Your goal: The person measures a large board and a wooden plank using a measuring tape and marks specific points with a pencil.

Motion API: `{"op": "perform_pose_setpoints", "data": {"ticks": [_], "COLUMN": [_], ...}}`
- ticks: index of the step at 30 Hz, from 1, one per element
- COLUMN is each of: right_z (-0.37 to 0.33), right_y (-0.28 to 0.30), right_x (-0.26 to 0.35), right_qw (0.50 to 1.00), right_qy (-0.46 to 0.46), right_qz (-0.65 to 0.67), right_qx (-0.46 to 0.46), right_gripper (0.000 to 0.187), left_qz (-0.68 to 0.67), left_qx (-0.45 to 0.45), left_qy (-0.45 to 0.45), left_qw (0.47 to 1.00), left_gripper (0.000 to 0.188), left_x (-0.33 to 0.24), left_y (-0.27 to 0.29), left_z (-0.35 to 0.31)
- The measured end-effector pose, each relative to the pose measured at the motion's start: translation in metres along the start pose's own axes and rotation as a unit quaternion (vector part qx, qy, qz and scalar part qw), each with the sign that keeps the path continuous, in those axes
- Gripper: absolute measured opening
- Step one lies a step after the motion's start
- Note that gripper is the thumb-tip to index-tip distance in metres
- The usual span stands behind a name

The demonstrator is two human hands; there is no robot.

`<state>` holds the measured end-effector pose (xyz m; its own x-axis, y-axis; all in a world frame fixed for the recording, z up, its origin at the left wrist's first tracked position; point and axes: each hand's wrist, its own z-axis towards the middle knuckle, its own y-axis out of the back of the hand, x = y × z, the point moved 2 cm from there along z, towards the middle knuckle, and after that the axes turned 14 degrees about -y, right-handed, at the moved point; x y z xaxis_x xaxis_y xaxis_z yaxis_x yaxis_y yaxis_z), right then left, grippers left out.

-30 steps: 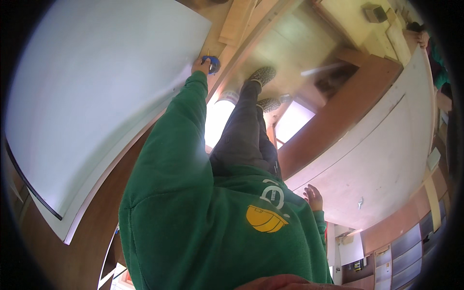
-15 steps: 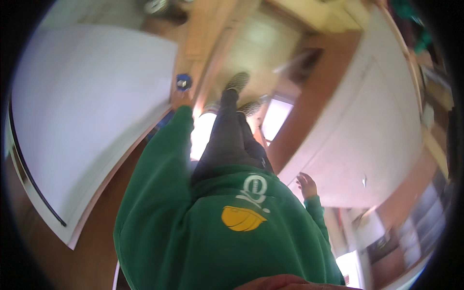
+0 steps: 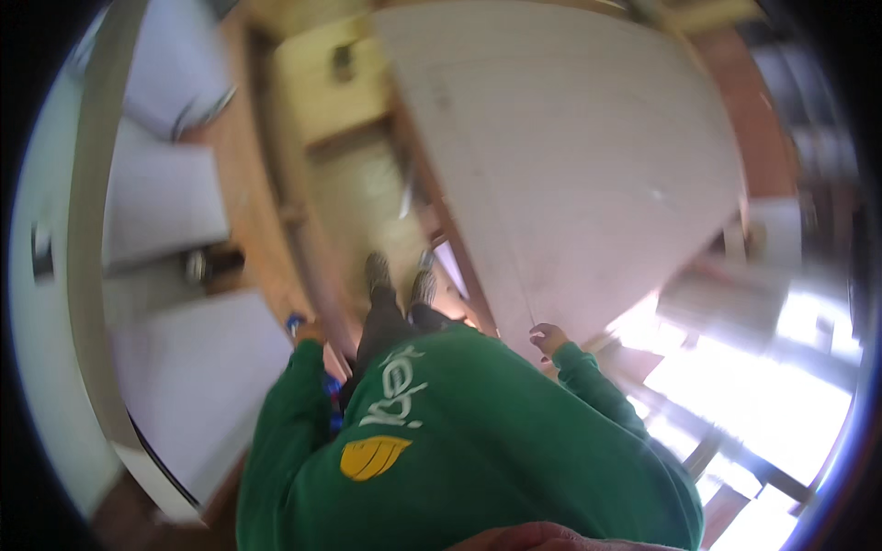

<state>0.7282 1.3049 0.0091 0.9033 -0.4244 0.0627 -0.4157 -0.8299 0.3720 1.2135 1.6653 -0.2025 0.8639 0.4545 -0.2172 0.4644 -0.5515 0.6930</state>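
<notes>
My left hand (image 3: 310, 331) is beside the near end of a pale panel on the left, closed around a small blue object (image 3: 294, 322). It looked rounded with a pale middle a moment earlier, but blur hides its exact kind. My right hand (image 3: 548, 340) is at the near edge of a large whitish board (image 3: 588, 174), its fingers loosely bent and apart, with nothing visible in them. Whether the fingertips touch the board I cannot tell.
Wooden beams (image 3: 262, 184) run along the left of a narrow gap where my feet (image 3: 378, 271) stand. White panels (image 3: 197, 376) lie to the left. A yellowish block (image 3: 331, 78) sits at the far end, with a dark item on it. Bright light falls at lower right.
My view has swung to the right, so the large board fills more of it. The blue object stays with my left hand; my right hand remains by the board's near edge.
</notes>
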Motion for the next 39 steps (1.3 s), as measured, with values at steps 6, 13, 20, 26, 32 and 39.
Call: {"op": "perform_pose_setpoints", "data": {"ticks": [6, 13, 20, 26, 32, 39], "right_z": [-0.028, 0.088, 0.019, 0.059, 0.058, 0.052], "right_y": [0.005, -0.081, -0.079, -0.035, -0.009, 0.025], "right_x": [-0.056, -0.2, -0.13, -0.065, -0.026, 0.023], "right_qw": [0.99, 0.885, 0.99, 0.977, 0.999, 0.991], "right_qy": [-0.101, 0.197, -0.132, 0.111, 0.029, 0.07], "right_qz": [0.079, -0.374, 0.005, -0.176, -0.006, -0.095], "right_qx": [0.05, -0.194, 0.048, -0.047, 0.03, 0.067], "right_gripper": [0.035, 0.023, 0.025, 0.047, 0.033, 0.032], "left_qz": [0.174, -0.182, -0.236, 0.131, -0.175, -0.416], "left_qx": [-0.035, -0.109, -0.186, -0.058, -0.085, -0.126], "left_qy": [-0.126, 0.019, -0.092, -0.073, 0.175, 0.371], "left_qw": [0.976, 0.977, 0.949, 0.987, 0.965, 0.82], "left_gripper": [0.042, 0.048, 0.041, 0.035, 0.036, 0.035], "left_x": [-0.037, -0.086, -0.039, 0.026, 0.013, -0.022], "left_y": [0.116, 0.176, 0.14, 0.048, -0.031, -0.131], "left_z": [0.001, 0.001, 0.012, -0.014, -0.045, -0.094]}}
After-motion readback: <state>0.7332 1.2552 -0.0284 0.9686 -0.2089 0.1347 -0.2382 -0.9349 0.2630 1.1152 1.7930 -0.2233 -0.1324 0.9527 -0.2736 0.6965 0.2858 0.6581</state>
